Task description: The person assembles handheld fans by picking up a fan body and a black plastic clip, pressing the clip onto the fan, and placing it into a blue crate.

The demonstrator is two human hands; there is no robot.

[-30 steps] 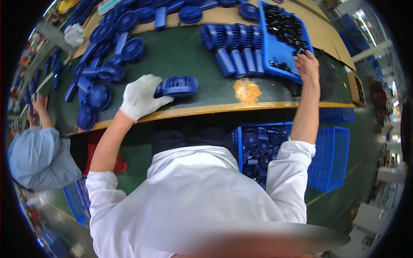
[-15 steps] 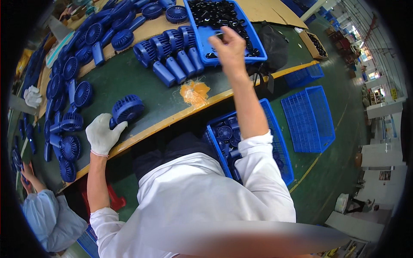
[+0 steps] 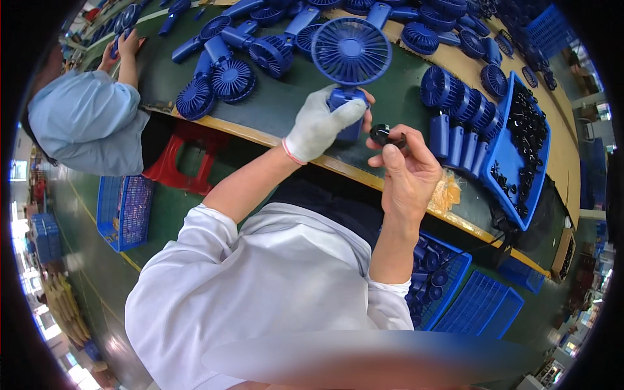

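Note:
My left hand, in a white glove with some fingertips bare, is closed around the handle of a blue handheld fan. The fan's round slatted head points away from me above the bench's near side. Close to its handle, my right hand is bare and pinches small glossy black caps between thumb and fingers. Their exact shape is partly hidden by the fingers. Right of the hands, several blue fans stand in a row, handles toward me. Beyond them is a blue tray with many black pieces.
Many blue fans lie heaped across the green bench, partly on cardboard. Below the edge are a blue crate of fans and another blue basket. A co-worker in a light blue shirt works at left near a red stool.
My view has turned. My right hand has come back from the tray and now holds black caps. My left hand has lifted the fan from the bench, and both hands are close together.

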